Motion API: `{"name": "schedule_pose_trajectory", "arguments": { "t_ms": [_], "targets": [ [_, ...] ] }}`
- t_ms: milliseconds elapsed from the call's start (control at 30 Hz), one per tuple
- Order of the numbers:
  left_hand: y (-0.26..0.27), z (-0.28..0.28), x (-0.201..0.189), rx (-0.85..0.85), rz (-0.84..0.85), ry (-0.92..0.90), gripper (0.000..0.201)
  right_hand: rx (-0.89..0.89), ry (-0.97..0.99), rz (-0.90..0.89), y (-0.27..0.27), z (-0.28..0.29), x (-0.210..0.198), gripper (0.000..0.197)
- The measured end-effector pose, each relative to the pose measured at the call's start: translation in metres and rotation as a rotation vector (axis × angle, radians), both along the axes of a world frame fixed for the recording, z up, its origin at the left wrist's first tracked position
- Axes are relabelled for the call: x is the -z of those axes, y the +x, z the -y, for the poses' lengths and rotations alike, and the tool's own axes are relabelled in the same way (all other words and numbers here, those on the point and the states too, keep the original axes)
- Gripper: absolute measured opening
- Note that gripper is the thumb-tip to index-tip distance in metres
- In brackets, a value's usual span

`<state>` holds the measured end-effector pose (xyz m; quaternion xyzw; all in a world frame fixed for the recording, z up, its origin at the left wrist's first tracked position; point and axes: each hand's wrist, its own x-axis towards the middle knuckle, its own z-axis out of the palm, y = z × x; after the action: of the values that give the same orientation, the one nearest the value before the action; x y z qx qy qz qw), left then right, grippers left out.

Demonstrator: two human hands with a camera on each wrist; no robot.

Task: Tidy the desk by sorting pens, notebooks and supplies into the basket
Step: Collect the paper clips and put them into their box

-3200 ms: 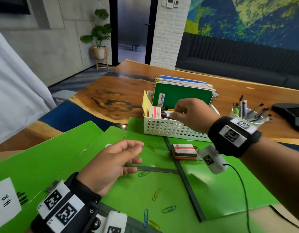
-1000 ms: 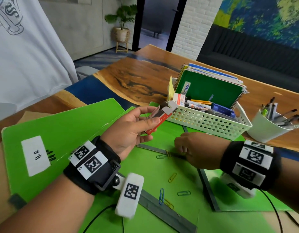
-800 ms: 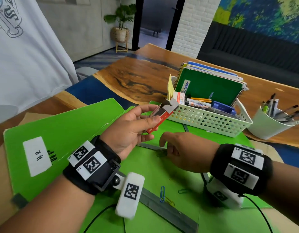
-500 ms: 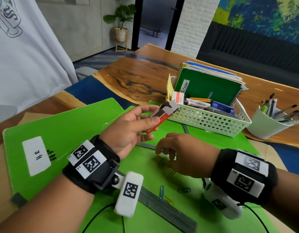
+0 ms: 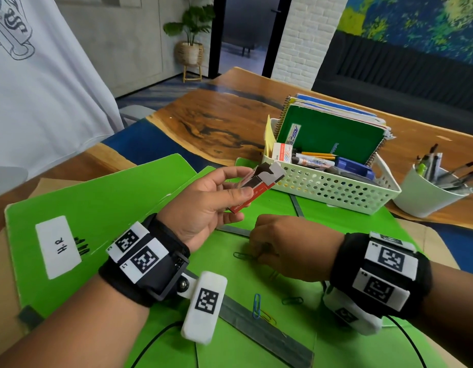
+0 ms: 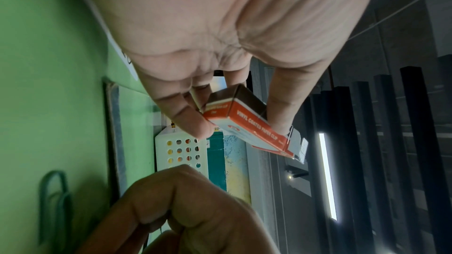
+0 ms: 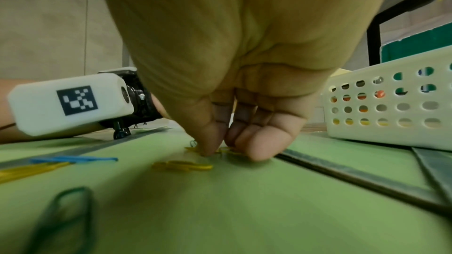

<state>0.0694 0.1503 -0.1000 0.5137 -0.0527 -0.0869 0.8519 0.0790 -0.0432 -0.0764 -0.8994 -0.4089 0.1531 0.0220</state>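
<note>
Paperclips [image 5: 256, 305] litter the folder [image 5: 102, 205]; left hand [image 5: 203, 205] grips clip box [image 5: 259, 184], right hand [image 5: 291, 248] pinches one.

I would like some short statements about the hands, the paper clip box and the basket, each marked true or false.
1. The left hand holds the paper clip box above the folders. True.
2. The box flap is closed. False: it stands open.
3. The right hand is inside the basket. False: its fingertips are down at a yellow paper clip on the green folder.
4. A green notebook stands in the basket. True.
5. No clips remain loose. False: a blue paper clip lies there.
</note>
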Motion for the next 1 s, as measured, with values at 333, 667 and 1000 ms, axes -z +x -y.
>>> {"name": "schedule_pose_trajectory", "arguments": {
  "t_ms": [333,667,1000],
  "targets": [
    [0.003,-0.003,0.002,0.0,-0.006,-0.012,0.047,0.083,0.019,0.0,0.015,0.015,-0.014,0.016],
    [0.003,-0.003,0.003,-0.006,-0.011,-0.015,0.045,0.035,-0.153,0.018,0.009,0.014,-0.006,0.008],
    [0.002,-0.004,-0.001,-0.017,-0.022,-0.011,0.048,0.001,-0.083,-0.021,-0.005,-0.011,-0.004,0.013]
  ]
}}
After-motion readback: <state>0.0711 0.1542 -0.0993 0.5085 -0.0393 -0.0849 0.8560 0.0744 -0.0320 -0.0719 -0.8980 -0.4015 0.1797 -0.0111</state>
